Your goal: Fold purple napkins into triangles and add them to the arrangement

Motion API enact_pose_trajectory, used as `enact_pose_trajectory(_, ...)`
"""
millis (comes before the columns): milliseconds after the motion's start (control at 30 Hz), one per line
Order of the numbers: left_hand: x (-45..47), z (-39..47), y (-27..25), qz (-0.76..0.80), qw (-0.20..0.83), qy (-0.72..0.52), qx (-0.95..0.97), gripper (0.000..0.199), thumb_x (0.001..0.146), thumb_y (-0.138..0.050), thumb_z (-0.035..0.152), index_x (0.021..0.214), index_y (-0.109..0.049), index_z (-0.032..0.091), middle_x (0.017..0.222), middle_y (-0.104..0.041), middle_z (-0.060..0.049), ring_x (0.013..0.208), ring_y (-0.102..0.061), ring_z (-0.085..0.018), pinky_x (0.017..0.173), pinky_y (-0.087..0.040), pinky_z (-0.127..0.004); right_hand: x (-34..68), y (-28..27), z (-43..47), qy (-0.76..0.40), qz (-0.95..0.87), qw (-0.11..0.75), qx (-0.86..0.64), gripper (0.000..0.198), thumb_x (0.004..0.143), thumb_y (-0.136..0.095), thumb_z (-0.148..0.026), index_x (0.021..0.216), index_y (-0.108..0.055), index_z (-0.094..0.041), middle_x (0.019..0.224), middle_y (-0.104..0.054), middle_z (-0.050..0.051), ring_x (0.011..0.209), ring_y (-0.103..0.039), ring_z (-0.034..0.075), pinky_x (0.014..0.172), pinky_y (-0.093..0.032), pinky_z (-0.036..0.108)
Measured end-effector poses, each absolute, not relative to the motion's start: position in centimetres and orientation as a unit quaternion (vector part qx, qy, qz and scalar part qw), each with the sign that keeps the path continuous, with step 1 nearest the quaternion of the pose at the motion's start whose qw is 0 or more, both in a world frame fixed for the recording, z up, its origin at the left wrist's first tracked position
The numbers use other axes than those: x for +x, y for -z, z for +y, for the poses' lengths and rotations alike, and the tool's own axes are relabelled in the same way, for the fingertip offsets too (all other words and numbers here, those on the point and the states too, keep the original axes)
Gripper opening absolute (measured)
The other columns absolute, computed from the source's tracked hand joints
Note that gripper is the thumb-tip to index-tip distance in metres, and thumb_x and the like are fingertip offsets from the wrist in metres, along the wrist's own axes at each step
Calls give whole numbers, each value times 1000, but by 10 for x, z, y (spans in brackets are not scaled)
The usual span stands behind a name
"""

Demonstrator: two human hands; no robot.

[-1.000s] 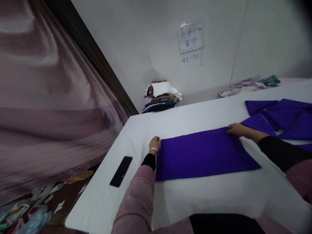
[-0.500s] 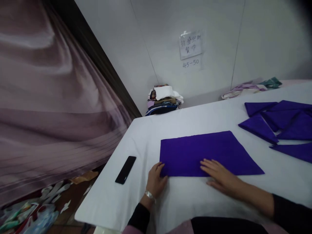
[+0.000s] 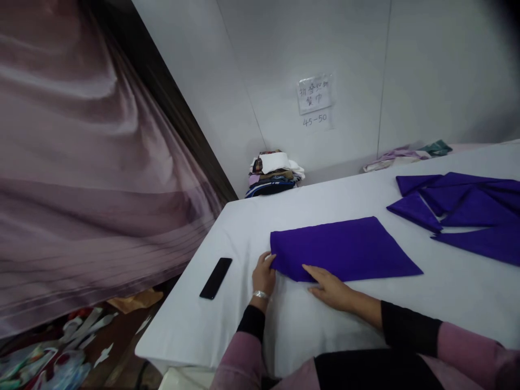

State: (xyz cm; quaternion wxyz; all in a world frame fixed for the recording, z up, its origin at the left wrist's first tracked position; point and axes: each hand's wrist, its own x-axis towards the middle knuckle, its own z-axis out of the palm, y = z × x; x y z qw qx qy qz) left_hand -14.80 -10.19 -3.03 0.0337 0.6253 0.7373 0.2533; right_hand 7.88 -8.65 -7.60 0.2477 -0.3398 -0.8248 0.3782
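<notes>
A purple cloth napkin point(image 3: 341, 249) lies flat on the white-covered table before me, its near left corner turned up or under. My left hand point(image 3: 265, 273), with a bracelet at the wrist, pinches the napkin's left edge. On the near edge, toward the left, my right hand point(image 3: 329, 287) rests with fingers stretched out, the fingertips touching the cloth. More purple napkins point(image 3: 471, 203), folded into pointed shapes, overlap in a group to the right.
Left of my hands, a black phone point(image 3: 216, 278) lies on the white tablecloth point(image 3: 190, 325). A stack of folded cloths point(image 3: 274, 173) sits by the wall, below a paper sign point(image 3: 316, 95). A pinkish curtain point(image 3: 89, 179) hangs on the left, with plastic bags point(image 3: 60, 357) on the floor.
My left hand has moved up the napkin's left edge and now pinches it, shifting the near left corner. My right hand has slid left along the near edge. The view has shifted slightly.
</notes>
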Motion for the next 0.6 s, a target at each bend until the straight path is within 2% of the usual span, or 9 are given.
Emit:
enact_pose_trajectory(133, -97, -71, -5, 628, 24, -317, 710, 54, 69, -41, -1, 112, -60, 25, 129, -52, 0, 111, -53, -15, 97, -45, -29, 98, 65, -81, -530, -690, 366, -331, 70, 82, -50, -45, 143, -23, -25, 140, -42, 10, 127, -38, 25, 105, -30, 49)
enact_pose_trajectory(200, -59, -53, -18, 565, 21, -302, 767, 56, 68, -42, 0, 114, -59, 25, 132, -49, 0, 110, -54, -15, 96, -46, -31, 120, 60, -75, -596, -602, 423, -322, 64, 87, -38, -51, 143, -20, -26, 140, -42, 9, 126, -40, 23, 102, -35, 46)
enact_pose_trajectory(267, -15, -36, -23, 491, 20, -279, 825, 53, 70, -44, 2, 116, -58, 24, 134, -47, -1, 111, -53, -17, 96, -46, -32, 147, 57, -69, -630, -528, 466, -327, 60, 90, -21, -57, 142, -22, -27, 135, -47, 9, 121, -46, 23, 97, -41, 46)
enact_pose_trajectory(367, 48, -20, -13, 396, 34, -240, 886, 43, 77, -45, 7, 114, -59, 22, 135, -46, -3, 111, -53, -18, 93, -47, -32, 192, 60, -60, -642, -455, 498, -365, 69, 86, -6, -64, 136, -33, -25, 118, -60, 11, 109, -56, 25, 91, -45, 47)
enact_pose_trajectory(500, 91, -25, 14, 339, 76, -215, 913, 38, 85, -48, 20, 122, -51, 22, 138, -43, -6, 116, -50, -20, 93, -48, -34, 238, 66, -55, -629, -405, 510, -425, 69, 84, -12, -67, 123, -48, -23, 104, -66, 11, 99, -61, 29, 83, -49, 49)
enact_pose_trajectory(600, 80, -42, 31, 355, 97, -219, 904, 40, 85, -51, 26, 123, -49, 19, 137, -44, -9, 118, -48, -21, 95, -45, -36, 254, 66, -57, -661, -374, 485, -434, 56, 84, -31, -61, 113, -55, -21, 99, -68, 11, 94, -63, 29, 79, -52, 46)
